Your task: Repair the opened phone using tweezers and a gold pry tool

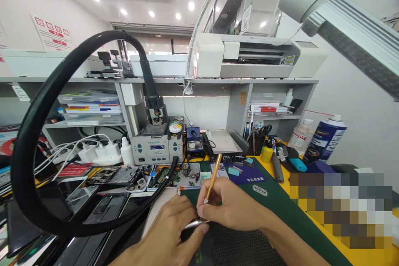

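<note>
My right hand (229, 210) grips a slim gold-handled tool (213, 176) like a pen, its tip pointing down toward a spot between my two hands. My left hand (174, 226) pinches silver tweezers (193, 224), whose tips reach toward the right hand. Both hands rest over a dark green work mat (280, 212) with a black perforated pad (240, 247) under them. What the tool tip touches is hidden by the fingers.
A thick black hose (34, 141) loops from a grey rework station (154, 147). Opened phones and boards (124, 176) lie at left. A soldering iron stand (193, 139), a spray can (326, 139), a bottle (301, 135) and scissors (264, 131) stand behind. Shelves hold a white machine (249, 58).
</note>
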`<state>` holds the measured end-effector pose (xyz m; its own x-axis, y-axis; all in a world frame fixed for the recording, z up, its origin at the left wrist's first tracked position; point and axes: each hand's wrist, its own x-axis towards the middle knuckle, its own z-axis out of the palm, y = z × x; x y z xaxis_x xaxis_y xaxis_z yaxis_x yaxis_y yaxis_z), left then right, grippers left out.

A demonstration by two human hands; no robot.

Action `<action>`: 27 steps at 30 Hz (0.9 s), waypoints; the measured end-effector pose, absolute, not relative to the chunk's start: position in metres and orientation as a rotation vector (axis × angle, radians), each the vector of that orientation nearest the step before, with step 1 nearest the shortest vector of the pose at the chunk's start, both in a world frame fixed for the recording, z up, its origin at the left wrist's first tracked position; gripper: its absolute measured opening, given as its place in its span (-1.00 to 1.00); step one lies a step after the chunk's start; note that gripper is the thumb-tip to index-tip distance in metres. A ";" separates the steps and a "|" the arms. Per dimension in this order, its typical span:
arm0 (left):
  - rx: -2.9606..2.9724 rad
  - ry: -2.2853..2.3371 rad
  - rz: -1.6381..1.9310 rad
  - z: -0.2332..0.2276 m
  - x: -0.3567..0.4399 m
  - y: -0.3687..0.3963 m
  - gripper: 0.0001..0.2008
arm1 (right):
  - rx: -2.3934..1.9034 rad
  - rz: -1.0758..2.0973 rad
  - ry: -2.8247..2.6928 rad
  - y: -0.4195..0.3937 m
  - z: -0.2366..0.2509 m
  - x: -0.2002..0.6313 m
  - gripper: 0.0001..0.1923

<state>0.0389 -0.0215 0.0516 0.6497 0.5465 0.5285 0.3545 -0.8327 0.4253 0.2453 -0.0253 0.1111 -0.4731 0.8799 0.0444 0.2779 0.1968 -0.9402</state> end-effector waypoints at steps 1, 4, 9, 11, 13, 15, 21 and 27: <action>2.587 0.726 0.961 0.052 0.039 -0.022 -0.79 | -1.076 1.278 -1.872 -0.025 0.111 0.245 -0.94; 2.587 0.735 0.959 0.053 0.038 -0.022 -0.80 | -1.072 1.280 -1.875 -0.025 0.113 0.244 -0.93; 2.587 0.740 0.961 0.052 0.038 -0.022 -0.79 | -1.072 1.273 -1.881 -0.025 0.114 0.245 -0.92; 2.585 0.733 0.960 0.051 0.038 -0.022 -0.79 | -1.071 1.270 -1.886 -0.025 0.114 0.245 -0.93; 2.582 0.728 0.956 0.051 0.038 -0.022 -0.79 | -1.069 1.271 -1.888 -0.024 0.113 0.245 -0.93; 2.579 0.727 0.954 0.051 0.038 -0.022 -0.78 | -1.069 1.274 -1.893 -0.024 0.112 0.245 -0.93; 2.573 0.727 0.933 0.052 0.039 -0.022 -0.77 | -1.079 1.275 -1.900 -0.025 0.112 0.246 -0.95; 2.568 0.741 0.928 0.050 0.038 -0.021 -0.76 | -1.075 1.286 -1.896 -0.023 0.109 0.248 -0.96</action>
